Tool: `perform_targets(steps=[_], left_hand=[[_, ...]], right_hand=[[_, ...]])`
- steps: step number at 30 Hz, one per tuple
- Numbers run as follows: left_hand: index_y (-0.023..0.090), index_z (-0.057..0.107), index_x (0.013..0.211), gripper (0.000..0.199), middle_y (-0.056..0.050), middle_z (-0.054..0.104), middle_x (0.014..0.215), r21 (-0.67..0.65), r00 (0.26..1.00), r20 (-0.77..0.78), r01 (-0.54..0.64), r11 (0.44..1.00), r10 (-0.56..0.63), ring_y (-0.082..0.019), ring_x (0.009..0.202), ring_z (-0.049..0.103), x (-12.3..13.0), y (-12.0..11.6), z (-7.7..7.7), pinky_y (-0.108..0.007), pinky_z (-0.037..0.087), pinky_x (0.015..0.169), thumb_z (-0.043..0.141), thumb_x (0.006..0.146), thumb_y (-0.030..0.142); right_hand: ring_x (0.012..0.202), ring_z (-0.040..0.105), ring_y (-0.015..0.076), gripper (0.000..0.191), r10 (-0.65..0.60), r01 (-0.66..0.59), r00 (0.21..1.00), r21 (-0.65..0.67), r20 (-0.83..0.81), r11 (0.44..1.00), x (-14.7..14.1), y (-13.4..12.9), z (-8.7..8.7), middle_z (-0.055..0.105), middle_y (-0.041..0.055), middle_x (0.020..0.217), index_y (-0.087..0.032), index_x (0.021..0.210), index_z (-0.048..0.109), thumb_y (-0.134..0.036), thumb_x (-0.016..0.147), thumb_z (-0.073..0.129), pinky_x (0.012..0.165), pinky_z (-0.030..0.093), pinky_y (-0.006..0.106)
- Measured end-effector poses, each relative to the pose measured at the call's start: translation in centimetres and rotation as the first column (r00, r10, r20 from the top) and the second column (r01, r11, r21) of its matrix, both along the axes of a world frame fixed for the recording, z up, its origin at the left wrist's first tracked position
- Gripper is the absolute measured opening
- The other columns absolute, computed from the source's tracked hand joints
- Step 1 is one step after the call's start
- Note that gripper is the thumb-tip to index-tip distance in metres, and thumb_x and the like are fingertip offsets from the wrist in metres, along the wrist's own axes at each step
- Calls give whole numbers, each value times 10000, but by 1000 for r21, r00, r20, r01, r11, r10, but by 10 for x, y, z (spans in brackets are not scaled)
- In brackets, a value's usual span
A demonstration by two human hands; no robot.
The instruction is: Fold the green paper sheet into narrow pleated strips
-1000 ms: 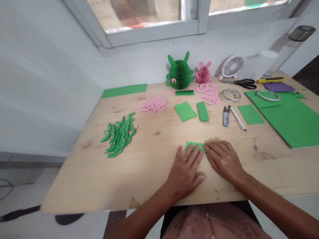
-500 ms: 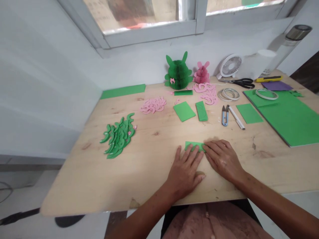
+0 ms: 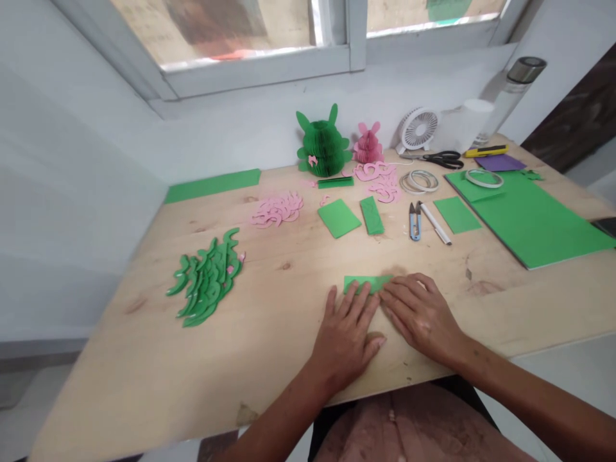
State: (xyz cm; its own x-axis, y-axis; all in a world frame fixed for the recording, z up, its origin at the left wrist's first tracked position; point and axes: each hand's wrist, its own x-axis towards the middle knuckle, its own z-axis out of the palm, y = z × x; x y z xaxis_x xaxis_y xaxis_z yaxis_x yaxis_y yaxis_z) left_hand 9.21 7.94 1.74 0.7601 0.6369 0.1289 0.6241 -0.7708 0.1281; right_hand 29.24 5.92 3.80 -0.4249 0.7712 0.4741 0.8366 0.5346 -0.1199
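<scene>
A narrow green paper strip (image 3: 368,281), seemingly folded, lies flat on the wooden table (image 3: 289,359) in front of me. My left hand (image 3: 345,337) rests on it with fingers spread, the fingertips pressing its lower edge and middle. Over the strip's right end lies my right hand (image 3: 422,312), fingers stretched out and close together, covering that end. Beyond the hands lie a green paper square (image 3: 339,218) and a smaller folded green piece (image 3: 371,215). Blue thread snips (image 3: 414,222) and a white pen (image 3: 436,223) are to their right.
Curved green cutouts (image 3: 209,279) and pink cutouts (image 3: 279,210) lie in piles at left. A green paper figure (image 3: 325,147), a pink one (image 3: 368,146), a fan (image 3: 418,129) and black scissors (image 3: 443,158) stand or lie along the back. Large green sheets (image 3: 539,221) lie at right.
The camera view has turned slightly, so the table's contents appear shifted left. Both hands stay on the green strip; the right hand has slid only slightly, if at all.
</scene>
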Motion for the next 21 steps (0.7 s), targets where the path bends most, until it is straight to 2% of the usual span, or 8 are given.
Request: perform_targets(steps=[5,10,15,21], left_hand=[[211,343,1433,612,-64,342,1506,4,1000,5,1,1000,-1,-294,1381,275,0,0,-1,-567,150,1123,368,910,527],[206,369,1420,601,-73,364,1493,22,1000,1,5,1000,-5,-299,1374,289,0,0,-1,-563,155,1123,386,906,515],[180,397,1401,592,-81,379,1484,36,1000,3,7,999,-7,-300,1381,274,0,0,-1,-568,149,1125,384,908,508],[146,418,1379,602,-96,395,1472,39,1000,5,10,999,-10,-299,1384,271,1,0,-2,-567,148,1131,399,900,512]], right_hand=[[1060,582,227,238,-34,34,999,-28,7,999,3,-13,-2,692,88,1085,-147,1094,651,-143,889,532,937,387,425],[1090,567,230,246,-65,66,998,-41,16,997,4,-15,-5,686,85,1105,-158,1111,639,-154,895,520,948,376,435],[1165,520,248,264,-53,53,999,-44,-9,998,-3,-13,-9,661,93,1164,-150,1136,616,-153,896,506,998,344,454],[1228,469,236,237,-30,26,999,-117,-37,993,-10,-12,-9,633,86,1225,-168,1063,612,-142,916,428,1053,297,466]])
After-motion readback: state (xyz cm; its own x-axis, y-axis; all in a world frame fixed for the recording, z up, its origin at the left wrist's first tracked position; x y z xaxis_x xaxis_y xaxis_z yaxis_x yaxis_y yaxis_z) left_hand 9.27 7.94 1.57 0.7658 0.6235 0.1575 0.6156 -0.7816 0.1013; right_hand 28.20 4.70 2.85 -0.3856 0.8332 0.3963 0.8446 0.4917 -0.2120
